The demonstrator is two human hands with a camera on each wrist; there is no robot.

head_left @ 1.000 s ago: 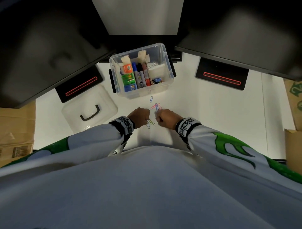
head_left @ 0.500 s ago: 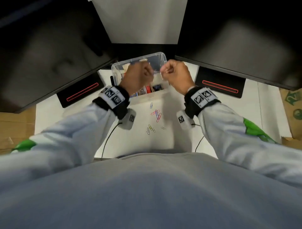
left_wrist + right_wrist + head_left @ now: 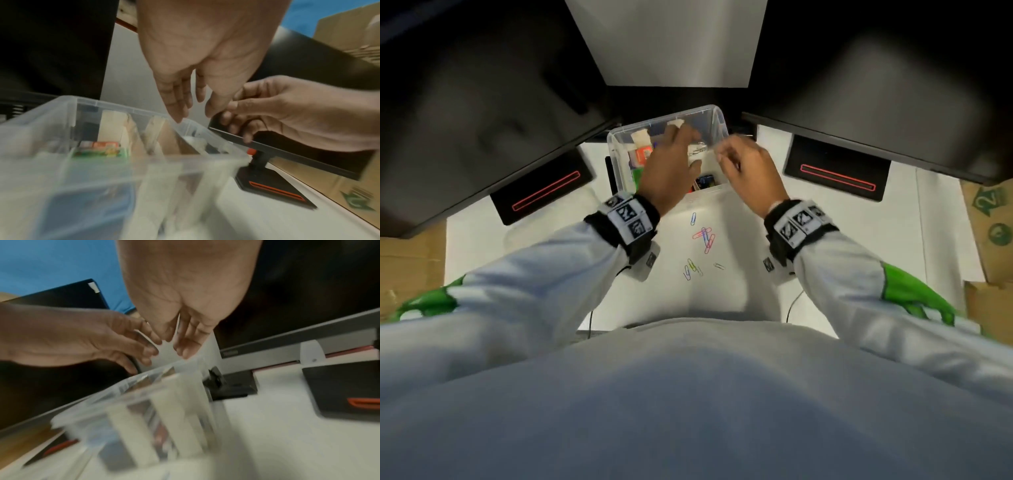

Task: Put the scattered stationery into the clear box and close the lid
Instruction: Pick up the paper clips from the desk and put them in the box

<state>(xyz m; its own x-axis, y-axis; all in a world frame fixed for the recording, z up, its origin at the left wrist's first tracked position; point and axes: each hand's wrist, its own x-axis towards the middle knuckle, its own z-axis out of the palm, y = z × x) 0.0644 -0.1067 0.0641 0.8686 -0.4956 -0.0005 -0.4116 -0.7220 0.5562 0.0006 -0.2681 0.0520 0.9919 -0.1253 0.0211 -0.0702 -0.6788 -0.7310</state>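
Observation:
The clear box [image 3: 714, 120] stands lidless at the back of the white table, partly filled with small colourful packs [image 3: 96, 149] and card dividers. My left hand [image 3: 688, 147] hovers over its middle with fingers stretched downward, holding nothing [image 3: 193, 113]. My right hand [image 3: 722, 156] hangs beside the box's right rim, fingers relaxed and spread, with nothing visible in it [image 3: 174, 345]. Several coloured paper clips [image 3: 703, 236] lie scattered on the table in front of the box, more of them nearer me [image 3: 690, 269]. The clear lid [image 3: 530, 236] lies faintly visible at left, partly under my left sleeve.
Two black monitors overhang the table; their bases [image 3: 544, 188] [image 3: 835, 173] with red stripes flank the box. Cardboard boxes stand at the left [image 3: 410, 263] and right [image 3: 989, 219] table edges. Wrist cables trail near my body.
Both hands rose from the paper clips on the table to above the box. Their curled fingers have opened there. Fewer clips lie on the table than a second ago.

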